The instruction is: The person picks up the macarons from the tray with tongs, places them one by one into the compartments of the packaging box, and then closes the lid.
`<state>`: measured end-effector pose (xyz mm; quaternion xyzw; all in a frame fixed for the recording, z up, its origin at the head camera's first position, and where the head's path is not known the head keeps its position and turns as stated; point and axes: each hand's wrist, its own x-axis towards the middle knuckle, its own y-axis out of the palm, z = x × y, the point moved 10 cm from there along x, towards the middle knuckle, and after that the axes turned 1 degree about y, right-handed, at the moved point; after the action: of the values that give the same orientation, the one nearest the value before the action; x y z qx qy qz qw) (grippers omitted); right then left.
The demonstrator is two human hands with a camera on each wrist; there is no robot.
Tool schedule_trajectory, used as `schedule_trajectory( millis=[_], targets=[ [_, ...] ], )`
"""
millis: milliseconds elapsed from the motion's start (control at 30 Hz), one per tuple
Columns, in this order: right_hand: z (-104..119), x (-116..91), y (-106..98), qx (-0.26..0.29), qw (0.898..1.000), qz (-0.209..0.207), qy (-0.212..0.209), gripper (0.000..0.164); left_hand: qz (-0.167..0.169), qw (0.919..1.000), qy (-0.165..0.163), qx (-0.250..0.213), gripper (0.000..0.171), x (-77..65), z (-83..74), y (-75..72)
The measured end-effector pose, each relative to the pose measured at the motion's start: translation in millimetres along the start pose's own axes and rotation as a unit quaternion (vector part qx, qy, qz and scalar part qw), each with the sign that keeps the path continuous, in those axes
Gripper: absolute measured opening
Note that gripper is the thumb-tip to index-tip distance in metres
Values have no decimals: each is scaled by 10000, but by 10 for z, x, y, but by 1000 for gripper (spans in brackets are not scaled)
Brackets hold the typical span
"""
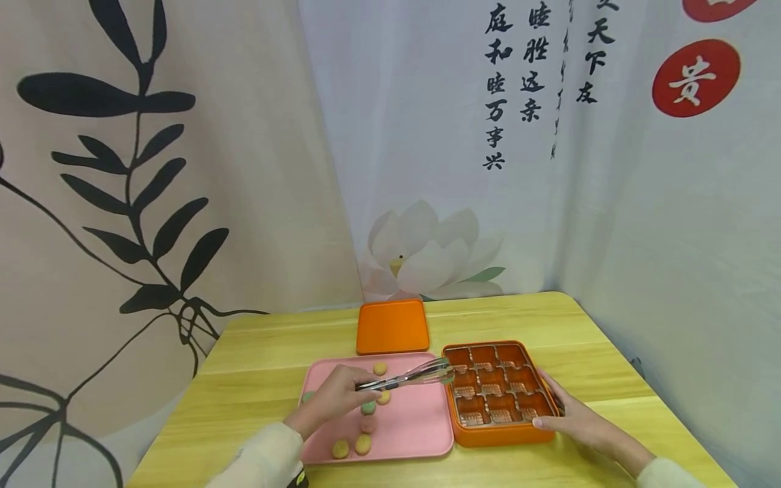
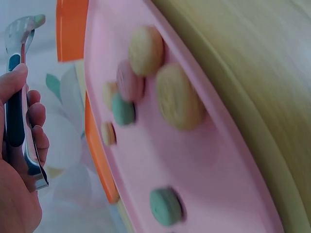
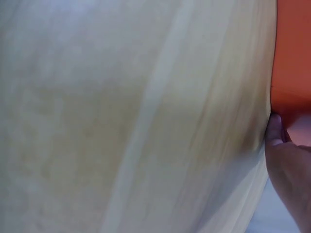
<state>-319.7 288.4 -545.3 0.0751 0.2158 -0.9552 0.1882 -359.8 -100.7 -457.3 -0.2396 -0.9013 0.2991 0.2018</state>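
Observation:
My left hand [image 1: 334, 396] grips metal tongs [image 1: 399, 381] with dark handle grips, held above the pink tray [image 1: 417, 430]. Their tips reach over the left rim of an orange box [image 1: 506, 435]. A small green piece [image 2: 39, 20] shows at the tips in the left wrist view. On the tray lie several macarons: yellow ones [image 1: 363, 444], a pink one [image 1: 368, 424] and green ones [image 2: 165, 206]. A clear divided insert [image 1: 491, 381] fills the box. My right hand [image 1: 576, 417] holds the box at its right side, thumb at the near corner.
An orange lid [image 1: 393, 327] lies behind the tray on the wood-grain table [image 1: 256, 366]. A printed curtain [image 1: 274, 169] hangs behind the table and along its right side. A dark object [image 1: 299, 478] shows partly beside the left sleeve.

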Motion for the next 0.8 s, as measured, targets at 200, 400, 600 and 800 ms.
schedule_trajectory(
  millis=[200, 400, 600, 800],
  targets=[
    [0, 3, -11, -113, 9999, -20, 1, 98, 239, 9994, -149, -221, 8, 44, -92, 203],
    [24, 5, -8, -32, 10000, 0, -32, 98, 286, 9990, -279, -175, 9, 42, -141, 322],
    [26, 11, -11, -22, 10000, -5, -43, 98, 320, 9989, -249, -239, 10, 39, -139, 403],
    [17, 2, 0, 4, 10000, -24, -62, 97, 273, 9990, -318, -123, 15, 38, -126, 421]
  ],
)
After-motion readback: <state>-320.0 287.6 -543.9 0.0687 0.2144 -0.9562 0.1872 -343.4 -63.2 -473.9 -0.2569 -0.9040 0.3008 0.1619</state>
